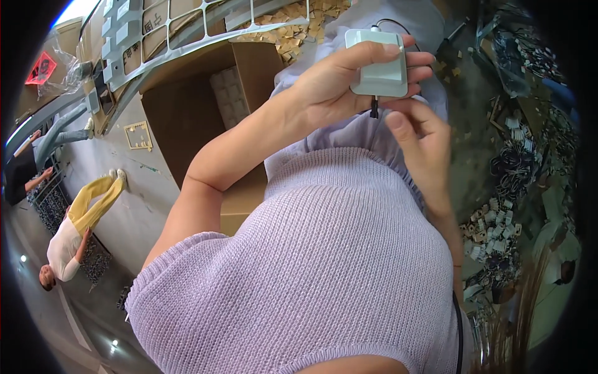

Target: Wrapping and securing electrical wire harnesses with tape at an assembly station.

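Note:
My left hand (336, 78) holds a small white plastic box (381, 73) with rounded corners and a raised middle. Its thumb presses on the top face, and the fingers lie stretched out behind. A thin dark cable (406, 28) loops from the upper edge. From the lower edge hangs a short lead with a black connector (374, 110). My right hand (428, 134) is just below and right of the box, thumb apart from the bent fingers. Its fingertips reach the box's lower right corner, partly hidden; I see nothing gripped in them.
An open cardboard box (180, 118) stands at the left, with a white rack (156, 47) above it. Small cardboard pieces (293, 34) lie at the back. Piles of white parts (492, 234) and dark cables (514, 165) are at the right. Two people, one in yellow trousers (93, 199), are far left.

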Action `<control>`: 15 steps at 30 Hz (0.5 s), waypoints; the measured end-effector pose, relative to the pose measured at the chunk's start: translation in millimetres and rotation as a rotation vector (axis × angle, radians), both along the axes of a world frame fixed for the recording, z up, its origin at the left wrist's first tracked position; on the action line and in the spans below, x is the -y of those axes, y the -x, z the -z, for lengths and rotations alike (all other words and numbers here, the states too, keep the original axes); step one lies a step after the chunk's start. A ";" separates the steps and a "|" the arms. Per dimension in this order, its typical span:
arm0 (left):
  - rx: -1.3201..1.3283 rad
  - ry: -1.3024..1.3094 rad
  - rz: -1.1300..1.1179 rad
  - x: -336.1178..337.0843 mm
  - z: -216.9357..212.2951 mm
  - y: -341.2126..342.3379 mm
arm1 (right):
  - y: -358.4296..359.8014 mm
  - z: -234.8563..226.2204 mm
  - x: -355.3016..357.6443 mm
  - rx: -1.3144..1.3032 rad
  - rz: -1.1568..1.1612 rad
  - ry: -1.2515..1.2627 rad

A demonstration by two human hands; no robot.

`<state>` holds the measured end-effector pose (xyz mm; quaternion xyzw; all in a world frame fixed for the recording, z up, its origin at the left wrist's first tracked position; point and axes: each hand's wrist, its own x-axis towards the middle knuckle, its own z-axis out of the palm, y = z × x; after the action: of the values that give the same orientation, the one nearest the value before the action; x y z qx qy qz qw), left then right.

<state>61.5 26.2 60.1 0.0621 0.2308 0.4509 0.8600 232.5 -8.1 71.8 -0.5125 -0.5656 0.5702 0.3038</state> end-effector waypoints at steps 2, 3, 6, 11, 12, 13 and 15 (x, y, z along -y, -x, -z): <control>-0.001 -0.013 -0.008 -0.1 1.1 -5.8 | 8.7 0.7 4.5 -0.095 0.024 0.145; -0.004 -0.027 -0.015 0.1 1.2 -6.8 | 7.9 2.0 5.3 -0.097 0.024 0.148; 0.049 0.032 -0.005 1.4 -3.3 -8.5 | 1.3 5.4 6.5 -0.155 0.005 0.195; -0.305 -0.032 0.046 1.0 -7.1 -5.9 | -11.0 7.9 1.7 -0.005 -0.078 0.034; -0.424 -0.066 0.129 0.9 -7.5 -1.7 | -19.0 17.6 -1.3 -0.042 -0.063 -0.017; -0.702 -0.285 0.166 1.3 -2.9 1.2 | -27.6 19.2 -10.0 -0.171 -0.026 0.042; -1.129 -0.651 0.251 6.9 -2.0 5.5 | -26.9 12.4 -16.1 -0.319 0.065 0.121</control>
<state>55.9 19.3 62.1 0.5719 0.4890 0.2921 0.5903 259.4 8.0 59.3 -0.4509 -0.4581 0.6673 0.3764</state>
